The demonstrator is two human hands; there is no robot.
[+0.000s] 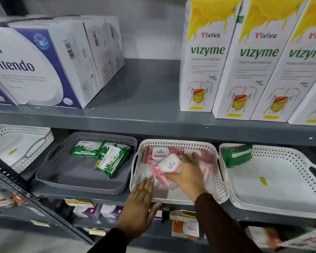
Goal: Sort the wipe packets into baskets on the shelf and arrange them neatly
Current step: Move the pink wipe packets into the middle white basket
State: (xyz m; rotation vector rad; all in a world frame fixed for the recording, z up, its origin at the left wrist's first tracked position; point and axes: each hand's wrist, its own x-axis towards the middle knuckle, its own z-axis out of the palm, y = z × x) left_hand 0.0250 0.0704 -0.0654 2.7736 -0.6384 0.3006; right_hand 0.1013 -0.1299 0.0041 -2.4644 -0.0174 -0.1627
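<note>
Glossy pink packet [169, 166] in perforated white basket [179, 143]

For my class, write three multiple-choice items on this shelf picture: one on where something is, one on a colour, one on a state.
1. Where is the lone green packet?
A. grey basket
B. rightmost white basket
C. top shelf

2. What colour are the packets under the right hand?
A. pink
B. blue
C. yellow

3. How is the left hand?
A. closed in a fist
B. holding a packet
C. flat and open at the basket's front rim

Key: 1 B, it lies in the back left corner of the rightmost white basket; 2 A, the kara packets are pink; 3 C, its fingers are straight and it holds nothing.
</note>
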